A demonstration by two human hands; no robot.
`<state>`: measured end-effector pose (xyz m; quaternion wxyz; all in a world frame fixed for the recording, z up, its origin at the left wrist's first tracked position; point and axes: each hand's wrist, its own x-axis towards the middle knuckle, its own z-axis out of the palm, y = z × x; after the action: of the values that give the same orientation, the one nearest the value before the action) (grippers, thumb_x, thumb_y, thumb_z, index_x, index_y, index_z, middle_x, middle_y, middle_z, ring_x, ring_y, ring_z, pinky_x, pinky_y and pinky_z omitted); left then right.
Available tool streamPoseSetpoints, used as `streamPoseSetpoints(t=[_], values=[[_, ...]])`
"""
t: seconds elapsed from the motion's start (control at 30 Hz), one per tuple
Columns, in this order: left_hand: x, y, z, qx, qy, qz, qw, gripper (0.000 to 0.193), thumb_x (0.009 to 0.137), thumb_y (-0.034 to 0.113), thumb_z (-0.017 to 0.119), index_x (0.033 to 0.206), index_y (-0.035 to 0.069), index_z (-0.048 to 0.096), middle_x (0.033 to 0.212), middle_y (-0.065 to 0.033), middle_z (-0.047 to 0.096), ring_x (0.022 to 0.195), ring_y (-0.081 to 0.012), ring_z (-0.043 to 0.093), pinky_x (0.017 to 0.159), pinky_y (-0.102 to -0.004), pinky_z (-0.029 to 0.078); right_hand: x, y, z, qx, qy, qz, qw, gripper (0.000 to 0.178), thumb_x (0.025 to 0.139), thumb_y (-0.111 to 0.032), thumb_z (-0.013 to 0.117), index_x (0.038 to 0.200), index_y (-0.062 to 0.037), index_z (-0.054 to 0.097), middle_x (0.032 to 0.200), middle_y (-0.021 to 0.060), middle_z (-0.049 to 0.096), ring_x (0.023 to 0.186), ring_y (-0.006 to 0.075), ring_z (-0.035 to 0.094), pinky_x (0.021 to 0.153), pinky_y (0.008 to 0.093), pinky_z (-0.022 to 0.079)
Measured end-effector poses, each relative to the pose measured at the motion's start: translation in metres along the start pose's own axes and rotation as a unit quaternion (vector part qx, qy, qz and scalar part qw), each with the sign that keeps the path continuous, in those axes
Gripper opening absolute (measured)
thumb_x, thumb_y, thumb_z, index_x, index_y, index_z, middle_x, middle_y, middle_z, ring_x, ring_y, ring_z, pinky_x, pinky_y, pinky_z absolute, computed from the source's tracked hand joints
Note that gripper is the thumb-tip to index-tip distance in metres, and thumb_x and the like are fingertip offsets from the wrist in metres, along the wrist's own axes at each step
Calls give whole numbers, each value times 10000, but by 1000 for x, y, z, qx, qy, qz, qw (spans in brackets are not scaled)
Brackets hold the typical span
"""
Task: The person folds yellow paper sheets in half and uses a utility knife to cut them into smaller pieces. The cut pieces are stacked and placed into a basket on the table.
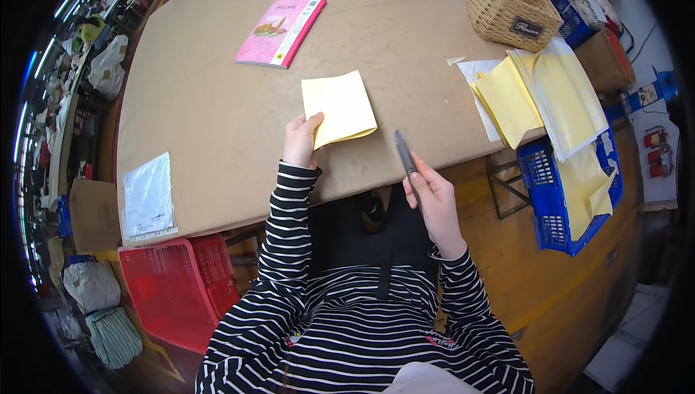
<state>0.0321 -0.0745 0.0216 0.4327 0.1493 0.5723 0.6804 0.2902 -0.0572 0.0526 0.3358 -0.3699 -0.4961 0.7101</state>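
My left hand (301, 139) grips the lower left edge of a folded sheet of pale yellow paper (340, 106), thumb on top. The sheet's folded layers show along its bottom edge. To the right, apart from the paper, my right hand (432, 195) is closed around a slim dark grey tool (403, 151). Its tip points up and to the left over the table's near edge; whether it is a pen or a knife I cannot tell. Beyond the paper lies a pink notebook (281, 32) with a white strip along one side.
The brown-covered table (210, 119) bears a wicker basket (511, 10) and stacked yellow and white sheets (561, 97) at right, and a clear plastic packet (148, 195) at left. A blue crate (543, 202) with yellow paper and a red crate (170, 285) stand beside the near edge.
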Motion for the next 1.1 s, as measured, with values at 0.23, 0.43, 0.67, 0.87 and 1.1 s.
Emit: streamPoseSetpoints(t=[0.23,0.43,0.67,0.87,1.1], values=[[-3,-14,4,23,-6,38,999,244,934,106,580,1061,-99,618,959,-108,691,778,-142,663,719,-242,512,-9,2,1,-89,29,21,995,297,972,-132,593,1225,15,639,623,-52,494,511,0,366,445,167,265],[-4,-30,4,51,3,79,996,253,932,103,576,1044,-118,628,937,-108,695,782,-117,649,702,-246,505,-6,14,-4,-185,62,5,981,283,953,-167,622,1166,10,678,578,-50,478,504,0,374,451,188,278],[-8,-36,16,594,36,87,799,325,796,151,714,1065,-13,633,957,-178,676,842,-392,645,758,-464,513,-2,26,-8,-464,140,32,874,318,917,-339,638,1106,-96,718,667,111,643,577,223,625,568,332,459],[-12,-35,38,668,92,303,674,600,707,108,763,1265,73,544,1350,-152,467,1257,-376,422,1001,-475,396,-6,33,-8,-452,144,25,880,314,907,-341,644,1112,-113,708,817,146,693,778,304,681,682,376,510],[13,-76,77,656,12,327,680,555,922,393,562,1372,79,482,1451,-123,448,1362,-308,384,1107,-485,298,-9,36,-11,-544,122,-97,824,288,901,-268,660,1170,-171,695,770,58,586,652,260,612,591,364,486]])
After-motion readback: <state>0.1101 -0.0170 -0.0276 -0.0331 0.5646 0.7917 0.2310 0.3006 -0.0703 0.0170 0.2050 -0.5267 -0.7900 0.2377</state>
